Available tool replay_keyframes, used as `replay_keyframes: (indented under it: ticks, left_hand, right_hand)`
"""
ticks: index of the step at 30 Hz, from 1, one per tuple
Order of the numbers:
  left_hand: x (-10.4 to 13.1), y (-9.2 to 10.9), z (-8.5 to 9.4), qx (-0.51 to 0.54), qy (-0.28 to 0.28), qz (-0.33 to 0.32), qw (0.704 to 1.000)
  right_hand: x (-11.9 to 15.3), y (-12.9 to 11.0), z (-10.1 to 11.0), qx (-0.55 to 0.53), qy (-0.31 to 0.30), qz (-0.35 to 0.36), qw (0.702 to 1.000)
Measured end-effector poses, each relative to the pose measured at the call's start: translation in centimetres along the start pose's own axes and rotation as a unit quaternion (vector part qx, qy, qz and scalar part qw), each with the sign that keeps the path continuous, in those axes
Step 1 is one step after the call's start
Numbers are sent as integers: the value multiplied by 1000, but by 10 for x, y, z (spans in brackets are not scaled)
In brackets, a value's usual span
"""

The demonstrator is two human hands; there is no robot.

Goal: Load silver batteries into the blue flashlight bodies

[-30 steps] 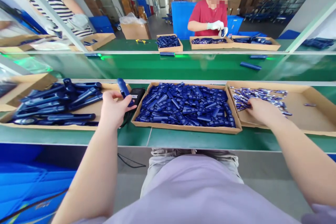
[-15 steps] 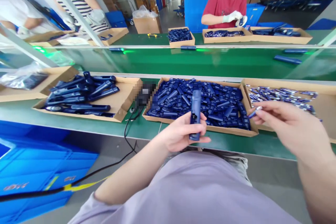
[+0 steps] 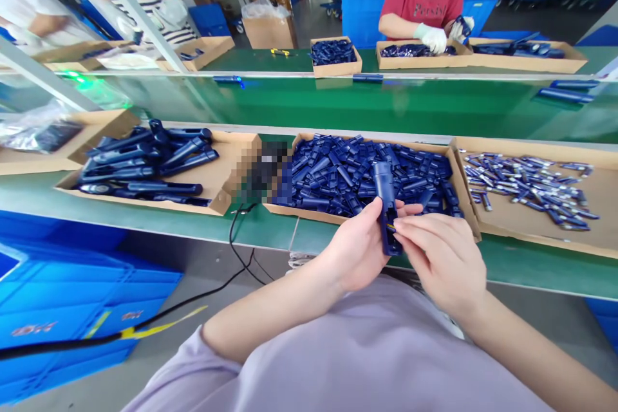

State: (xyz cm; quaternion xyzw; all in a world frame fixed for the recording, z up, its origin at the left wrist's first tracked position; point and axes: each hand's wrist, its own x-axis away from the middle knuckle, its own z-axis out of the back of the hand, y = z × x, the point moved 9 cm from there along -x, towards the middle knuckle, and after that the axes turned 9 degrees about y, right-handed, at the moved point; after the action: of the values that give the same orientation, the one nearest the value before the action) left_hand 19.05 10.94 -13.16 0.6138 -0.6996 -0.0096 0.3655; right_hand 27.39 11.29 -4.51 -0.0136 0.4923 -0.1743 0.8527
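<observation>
My left hand (image 3: 360, 248) is wrapped round a dark blue plastic housing (image 3: 385, 183), a hollow tube with a cut-out in its lower half. The housing stands nearly upright over the front edge of a cardboard tray (image 3: 318, 213) heaped with similar blue plastic parts (image 3: 333, 174). At the cut-out, my right hand (image 3: 441, 257) has thumb and fingertips pinched together. The small blue-and-silver cylindrical part it carried is mostly hidden by the fingers; a yellowish bit shows there. More such small cylindrical parts (image 3: 526, 187) lie in the right-hand tray (image 3: 574, 241).
Long blue handle-shaped shells (image 3: 140, 164) fill a tray on the left. A black device (image 3: 265, 167) with cables stands between trays. Beyond runs a green conveyor (image 3: 313, 103) with blue tubes on it. Across it, a gloved co-worker (image 3: 420, 6) handles parts. Blue crates (image 3: 87, 296) stand lower left.
My right hand has come left from the right-hand tray to the housing, bringing the small cylindrical part. My left hand has shifted slightly right with the housing. Tubes on the conveyor have moved right.
</observation>
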Motion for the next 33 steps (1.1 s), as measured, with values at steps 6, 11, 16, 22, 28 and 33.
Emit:
replay_keyframes:
  ticks: [6, 11, 16, 22, 28, 33]
  left_hand:
    - [1, -2, 0, 34, -16, -2, 999]
    - [-1, -2, 8, 32, -11, 6, 999]
    - [-3, 5, 17, 51, 36, -4, 998]
    - [3, 6, 22, 64, 24, -16, 998]
    - [8, 19, 27, 24, 52, -94, 994]
    - [8, 3, 19, -12, 24, -11, 1000]
  right_hand:
    - [2, -3, 3, -10, 28, -19, 999]
    - [5, -15, -6, 1, -2, 19, 1000]
    - [13, -26, -20, 55, -90, 42, 994]
    - [16, -39, -34, 40, -204, 99, 973]
    - [7, 130, 35, 206, -60, -153, 965]
    - [48, 255, 30, 199, -187, -237, 932]
